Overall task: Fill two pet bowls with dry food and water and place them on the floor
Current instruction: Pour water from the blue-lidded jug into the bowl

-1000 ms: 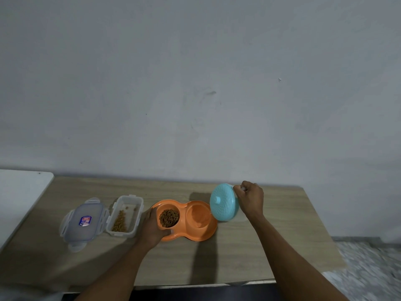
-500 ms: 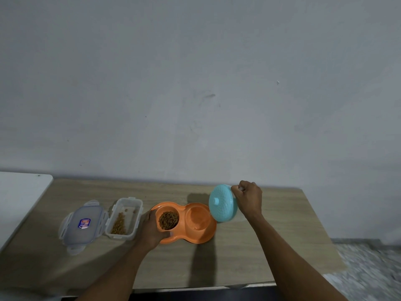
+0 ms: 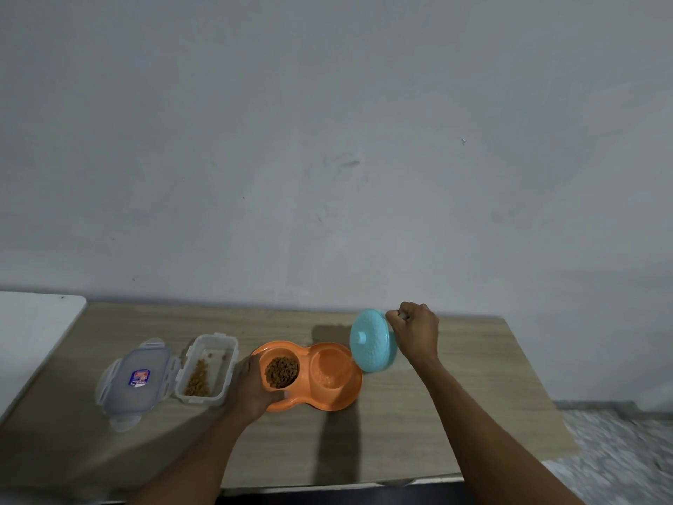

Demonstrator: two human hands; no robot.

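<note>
My right hand [image 3: 415,333] clasps turquoise plastic jug [image 3: 371,342], tipped as before at 2 o'clock of orange plastic double bowl [image 3: 324,404] on wooden table [image 3: 418,431]; my left hand [image 3: 251,390] grips its 9 o'clock rim.

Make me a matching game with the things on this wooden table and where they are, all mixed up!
Things:
1. orange plastic double bowl
2. teal round plastic container
3. clear rectangular plastic box
4. clear plastic lid with a blue label

Places:
A. farthest left, lying flat
B. tipped over, gripped by the right hand
C. held by the left hand
D. stands between the lid and the bowl

Pairs: 1-C, 2-B, 3-D, 4-A
</note>
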